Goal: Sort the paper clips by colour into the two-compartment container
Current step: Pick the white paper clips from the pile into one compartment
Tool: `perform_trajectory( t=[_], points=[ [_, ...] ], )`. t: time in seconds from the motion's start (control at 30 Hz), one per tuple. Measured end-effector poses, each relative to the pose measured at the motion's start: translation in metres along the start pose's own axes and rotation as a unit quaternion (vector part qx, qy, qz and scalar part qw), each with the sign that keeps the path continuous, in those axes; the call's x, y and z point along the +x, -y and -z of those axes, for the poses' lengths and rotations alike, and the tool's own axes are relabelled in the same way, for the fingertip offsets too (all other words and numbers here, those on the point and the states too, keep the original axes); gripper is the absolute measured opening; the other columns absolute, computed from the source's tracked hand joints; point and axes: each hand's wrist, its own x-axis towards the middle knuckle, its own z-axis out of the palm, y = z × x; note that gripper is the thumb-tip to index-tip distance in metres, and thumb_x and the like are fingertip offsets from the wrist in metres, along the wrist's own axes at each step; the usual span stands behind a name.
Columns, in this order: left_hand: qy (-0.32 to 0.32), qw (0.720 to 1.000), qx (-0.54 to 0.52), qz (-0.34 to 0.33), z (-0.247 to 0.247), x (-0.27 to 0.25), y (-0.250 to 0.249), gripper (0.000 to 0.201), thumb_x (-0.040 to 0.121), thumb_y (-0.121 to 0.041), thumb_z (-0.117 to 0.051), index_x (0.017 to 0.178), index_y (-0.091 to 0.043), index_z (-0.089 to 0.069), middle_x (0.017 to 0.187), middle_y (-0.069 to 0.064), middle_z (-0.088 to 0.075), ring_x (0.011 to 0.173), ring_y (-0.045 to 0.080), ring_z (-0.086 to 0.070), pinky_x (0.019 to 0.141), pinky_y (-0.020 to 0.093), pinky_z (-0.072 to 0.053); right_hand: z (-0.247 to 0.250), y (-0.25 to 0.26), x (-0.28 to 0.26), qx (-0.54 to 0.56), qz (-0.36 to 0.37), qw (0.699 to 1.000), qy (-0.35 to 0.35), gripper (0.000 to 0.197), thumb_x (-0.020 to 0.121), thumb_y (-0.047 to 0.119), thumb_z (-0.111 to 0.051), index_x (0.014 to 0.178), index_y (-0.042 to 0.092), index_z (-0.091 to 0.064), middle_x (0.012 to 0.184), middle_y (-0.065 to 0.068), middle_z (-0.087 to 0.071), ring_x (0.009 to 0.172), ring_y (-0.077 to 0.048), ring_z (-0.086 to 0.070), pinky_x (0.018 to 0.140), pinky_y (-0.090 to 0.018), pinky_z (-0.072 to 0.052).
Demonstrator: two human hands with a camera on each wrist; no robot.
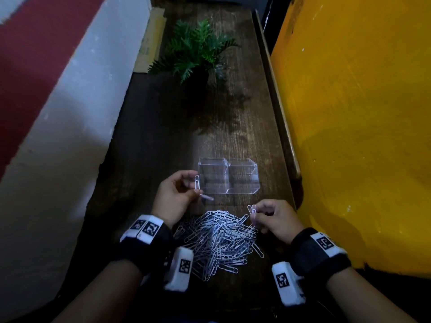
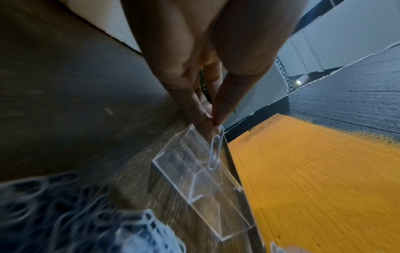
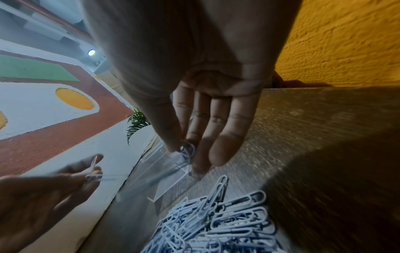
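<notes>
A clear two-compartment container (image 1: 229,176) (image 2: 194,179) (image 3: 160,171) stands on the dark wooden table, both compartments looking bare. Near me lies a heap of white and dark paper clips (image 1: 221,238) (image 3: 216,226). My left hand (image 1: 177,194) (image 2: 213,122) pinches a white paper clip (image 1: 197,182) (image 2: 215,152) between thumb and finger, just left of the container; a second pale clip (image 1: 207,197) sticks out below the fingers. My right hand (image 1: 268,215) (image 3: 184,150) pinches two paper clips (image 1: 251,209) (image 3: 187,151) at the heap's far right corner.
A potted fern (image 1: 198,50) stands further back on the table (image 1: 163,136). A yellow wall (image 1: 361,113) runs close along the right edge. A white and red wall (image 1: 58,113) lies to the left. A flat cardboard piece (image 1: 149,40) leans at the back left.
</notes>
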Motion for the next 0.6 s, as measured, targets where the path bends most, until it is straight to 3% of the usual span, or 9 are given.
perform_trajectory(
  t=[0.17, 0.27, 0.43, 0.6],
  points=[
    [0.007, 0.999, 0.031, -0.014, -0.009, 0.039, -0.018, 0.042, 0.075, 0.014, -0.066, 0.099, -0.02, -0.068, 0.079, 0.004, -0.062, 0.078, 0.019, -0.064, 0.072, 0.031, -0.057, 0.0, 0.007, 0.005, 0.002, -0.017, 1.0, 0.02, 0.015, 0.081, -0.001, -0.069, 0.092, 0.009, -0.067, 0.079, -0.011, -0.071, 0.064, -0.014, -0.065, 0.059, -0.024, -0.052],
    [0.026, 0.992, 0.115, -0.044, -0.019, 0.057, -0.019, 0.045, 0.074, 0.012, -0.067, 0.099, -0.025, -0.07, 0.077, -0.002, -0.063, 0.076, 0.014, -0.063, 0.076, 0.032, -0.057, -0.002, 0.01, 0.006, 0.002, -0.016, 1.0, 0.017, 0.015, 0.078, -0.002, -0.071, 0.087, 0.009, -0.069, 0.078, -0.007, -0.071, 0.065, -0.011, -0.065, 0.063, -0.022, -0.052],
    [0.055, 0.948, 0.301, -0.088, -0.037, 0.062, -0.012, 0.04, 0.083, 0.005, -0.056, 0.103, -0.026, -0.072, 0.088, -0.006, -0.068, 0.071, 0.005, -0.061, 0.069, 0.014, -0.051, -0.005, 0.017, 0.007, 0.042, -0.02, 0.999, 0.012, 0.013, 0.077, -0.007, -0.07, 0.084, 0.004, -0.068, 0.07, -0.004, -0.068, 0.061, -0.01, -0.064, 0.06, -0.021, -0.053],
    [0.118, 0.898, 0.412, -0.098, -0.042, 0.064, -0.013, 0.043, 0.083, 0.004, -0.057, 0.114, -0.023, -0.069, 0.112, 0.001, -0.068, 0.096, 0.013, -0.065, 0.089, 0.02, -0.05, -0.002, 0.019, 0.01, 0.05, -0.02, 0.999, 0.008, 0.017, 0.075, -0.009, -0.071, 0.084, 0.004, -0.067, 0.071, -0.004, -0.067, 0.061, -0.008, -0.064, 0.058, -0.019, -0.051]
  ],
)
